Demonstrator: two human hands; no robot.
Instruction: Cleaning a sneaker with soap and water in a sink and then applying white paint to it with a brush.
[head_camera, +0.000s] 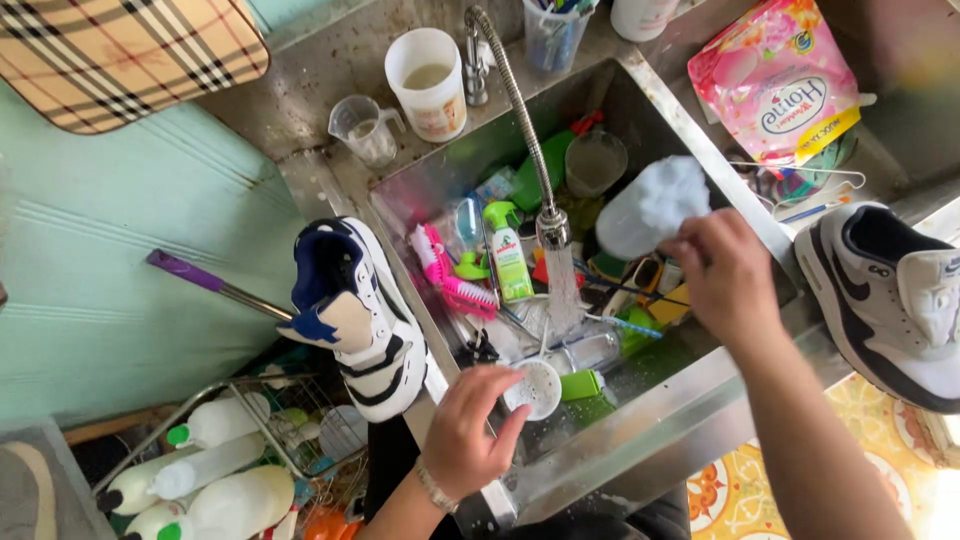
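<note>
A small white cup (540, 388) is gripped by the left hand (468, 432) just below the tap (552, 228) stream. A foamy white bottle (650, 207) is clamped in the right hand (722, 272), right of the tap. The cup is best kept level under the stream.

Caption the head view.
Left hand holds small white cup under running steel tap; right hand grips foamy white cloth.

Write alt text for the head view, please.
Over a cluttered steel sink, the left hand holds a small white cup near the running tap while the right hand holds a white bottle. Sneakers rest on both sides.
</note>
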